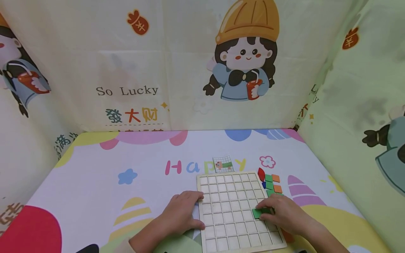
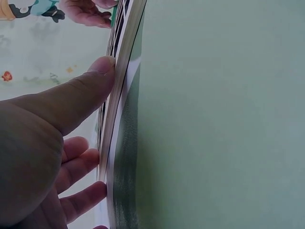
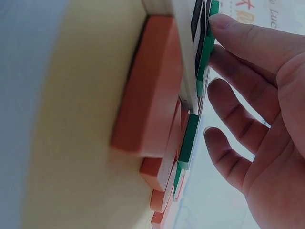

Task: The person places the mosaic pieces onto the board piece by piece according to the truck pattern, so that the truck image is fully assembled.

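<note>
A wooden grid board (image 1: 232, 212) with raised lines lies on the table. My left hand (image 1: 183, 211) rests at its left edge, fingers spread; in the left wrist view the thumb (image 2: 90, 86) touches the board's side. Over the right part of the grid, my right hand (image 1: 286, 212) pinches a flat green tile (image 1: 257, 213) between thumb and index finger. Seen from the right wrist, green tiles (image 3: 204, 62) lie along the board's surface by those fingertips, with the other fingers loosely bent. The hand hides part of the green in the head view.
Right of the board lie green tiles (image 1: 268, 185), orange tiles (image 1: 276, 178), a red piece (image 1: 261, 174) and a blue piece (image 1: 264, 185). Orange blocks (image 3: 152, 86) sit beside the board's right edge. A small pattern card (image 1: 223, 164) lies behind the board.
</note>
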Action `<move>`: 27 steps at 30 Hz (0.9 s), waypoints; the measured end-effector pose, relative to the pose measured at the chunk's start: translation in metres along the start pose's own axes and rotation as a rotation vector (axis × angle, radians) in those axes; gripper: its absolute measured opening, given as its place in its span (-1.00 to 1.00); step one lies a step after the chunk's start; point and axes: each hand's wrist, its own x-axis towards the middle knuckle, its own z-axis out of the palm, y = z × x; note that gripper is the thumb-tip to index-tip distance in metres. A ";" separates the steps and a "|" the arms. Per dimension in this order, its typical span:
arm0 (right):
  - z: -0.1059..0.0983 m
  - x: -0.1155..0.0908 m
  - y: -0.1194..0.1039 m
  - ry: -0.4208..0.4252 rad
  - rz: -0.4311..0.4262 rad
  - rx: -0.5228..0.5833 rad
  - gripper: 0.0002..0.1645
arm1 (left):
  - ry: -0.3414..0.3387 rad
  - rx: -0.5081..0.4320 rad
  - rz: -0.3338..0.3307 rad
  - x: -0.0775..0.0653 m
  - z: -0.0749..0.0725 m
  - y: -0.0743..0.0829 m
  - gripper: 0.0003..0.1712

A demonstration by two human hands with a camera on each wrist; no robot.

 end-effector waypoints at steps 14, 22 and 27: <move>0.000 0.002 0.004 0.002 -0.039 -0.012 -0.77 | -0.018 -0.012 -0.024 0.001 0.001 0.001 -0.13; 0.002 0.001 0.003 0.013 -0.050 -0.004 -0.78 | -0.016 -0.009 -0.024 0.001 0.000 0.001 -0.13; 0.002 0.002 0.004 0.013 -0.054 0.002 -0.79 | -0.015 -0.008 -0.023 0.001 0.000 0.001 -0.13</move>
